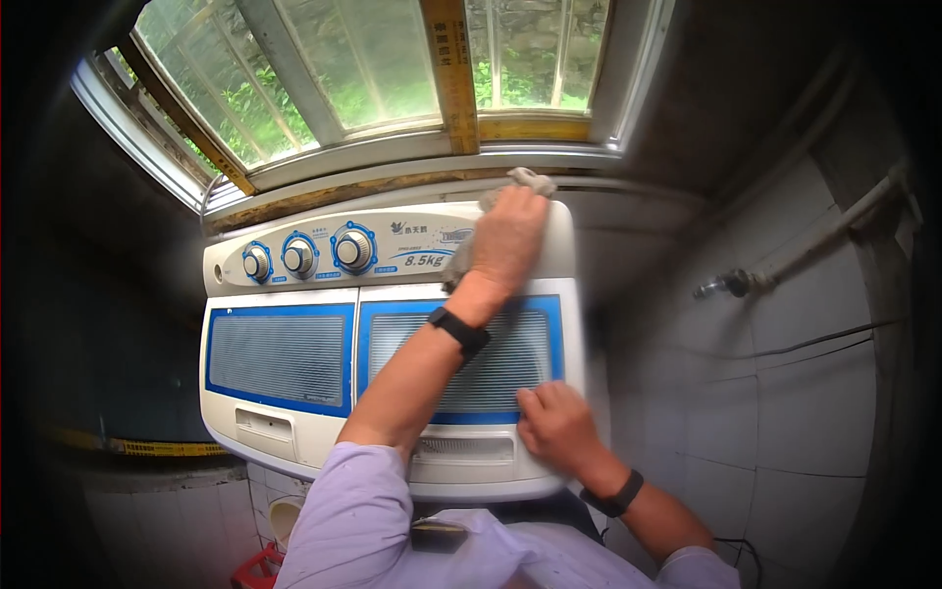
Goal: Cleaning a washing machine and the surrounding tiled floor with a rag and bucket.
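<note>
A white twin-tub washing machine (383, 291) with two blue-framed lids and three knobs stands in front of me. My left hand (511, 232) presses a grey-brown cloth (531, 179) on the right part of its control panel; cloth shows above the fingers and left of the wrist. Lower down, my right hand (559, 427) rests with curled fingers at the lower right corner of the right lid (471, 418). Whether anything is inside those fingers is hidden.
Behind the machine is a window (383, 140) with a wooden strip below it. A metal tap (725, 285) juts from a pipe on the tiled right wall, with cables below. A red plastic stool (257, 565) is at lower left.
</note>
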{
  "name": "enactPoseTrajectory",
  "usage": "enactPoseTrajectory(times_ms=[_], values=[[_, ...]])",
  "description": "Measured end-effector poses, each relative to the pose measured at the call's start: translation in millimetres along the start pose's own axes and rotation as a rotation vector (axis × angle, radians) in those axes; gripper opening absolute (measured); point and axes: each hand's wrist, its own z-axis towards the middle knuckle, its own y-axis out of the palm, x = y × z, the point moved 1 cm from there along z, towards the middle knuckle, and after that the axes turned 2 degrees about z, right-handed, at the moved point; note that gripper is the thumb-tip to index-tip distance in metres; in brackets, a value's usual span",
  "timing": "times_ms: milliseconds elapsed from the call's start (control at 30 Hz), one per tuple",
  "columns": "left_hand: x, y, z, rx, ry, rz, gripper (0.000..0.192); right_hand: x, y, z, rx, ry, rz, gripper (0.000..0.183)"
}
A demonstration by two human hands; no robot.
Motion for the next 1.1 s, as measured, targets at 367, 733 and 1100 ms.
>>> enactPoseTrajectory(times_ms=[367, 733, 1100], values=[[-43, -25, -19, -0.094, -0.074, 0.125, 0.009, 8, 1, -5, 0.028, -0.012, 0.03, 0.033], [22, 5, -22, 0.067, -0.115, 0.028, 0.01, 3, 7, -2, 0.067, -0.029, 0.037, 0.032], [-44, -57, -83, -0.055, -0.47, 0.189, 0.022, 4, 5, -5, 0.069, -0.008, 0.0, 0.031]])
